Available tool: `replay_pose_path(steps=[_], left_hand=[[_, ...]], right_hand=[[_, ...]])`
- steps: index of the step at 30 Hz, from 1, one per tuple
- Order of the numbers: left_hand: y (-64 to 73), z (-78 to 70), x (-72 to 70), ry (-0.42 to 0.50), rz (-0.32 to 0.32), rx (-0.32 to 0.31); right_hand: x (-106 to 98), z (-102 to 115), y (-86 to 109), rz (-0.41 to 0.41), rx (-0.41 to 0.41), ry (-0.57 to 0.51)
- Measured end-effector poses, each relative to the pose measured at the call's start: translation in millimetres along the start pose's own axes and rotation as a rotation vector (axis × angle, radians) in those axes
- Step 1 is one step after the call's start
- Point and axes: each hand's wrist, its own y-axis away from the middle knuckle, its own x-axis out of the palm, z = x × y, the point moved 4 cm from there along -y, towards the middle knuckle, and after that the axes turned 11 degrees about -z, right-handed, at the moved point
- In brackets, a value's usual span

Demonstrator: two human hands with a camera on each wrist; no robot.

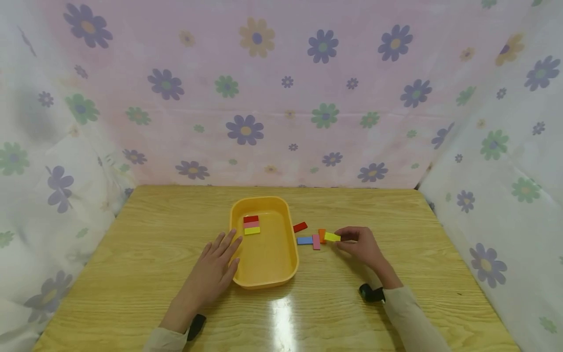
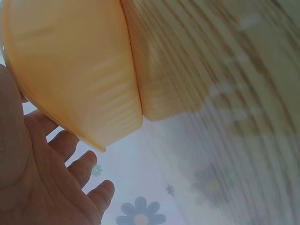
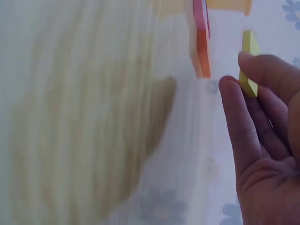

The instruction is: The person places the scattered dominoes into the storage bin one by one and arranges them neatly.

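Observation:
My right hand point(image 1: 364, 248) pinches a yellow block point(image 1: 332, 237) between thumb and fingers; the right wrist view shows this yellow block point(image 3: 248, 63) lifted off the table. Beside it lie an orange block point(image 1: 322, 235), a pink block point(image 1: 316, 242) and a blue block point(image 1: 305, 241), close together. A dark red block point(image 1: 300, 227) lies by the right wall of a yellow plastic tray point(image 1: 264, 282). My left hand point(image 1: 214, 266) rests on the tray's left rim, fingers spread and fairly straight. Inside the tray, a red block point(image 1: 251, 219), a pink block point(image 1: 251, 225) and a yellow block point(image 1: 252, 231) form a row.
The wooden table point(image 1: 176, 210) carries all of this. Patterned cloth point(image 1: 281, 98) with flowers hangs behind it and along both sides. Dark straps with small devices point(image 1: 371, 293) sit at the wrists.

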Motion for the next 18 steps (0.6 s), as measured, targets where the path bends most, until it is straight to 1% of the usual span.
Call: replay_pose_path(steps=[4, 8, 15, 18], left_hand=[[0.2, 0.2, 0.9, 0.000, 0.002, -0.003], [0.2, 0.2, 1.4, -0.001, 0.004, -0.003], [0.9, -0.3, 0.4, -0.008, 0.002, -0.005], [1.4, -0.4, 0.6, -0.002, 0.002, -0.009]], right_hand=[[2.5, 0.8, 3.2, -0.050, 0.036, -0.026], [6.0, 1.4, 7.0, -0.086, 0.073, -0.080], [17.9, 11.1, 17.4, -0.076, 0.090, -0.271], [23.7, 14.8, 21.4, -0.085, 0.093, -0.319]])
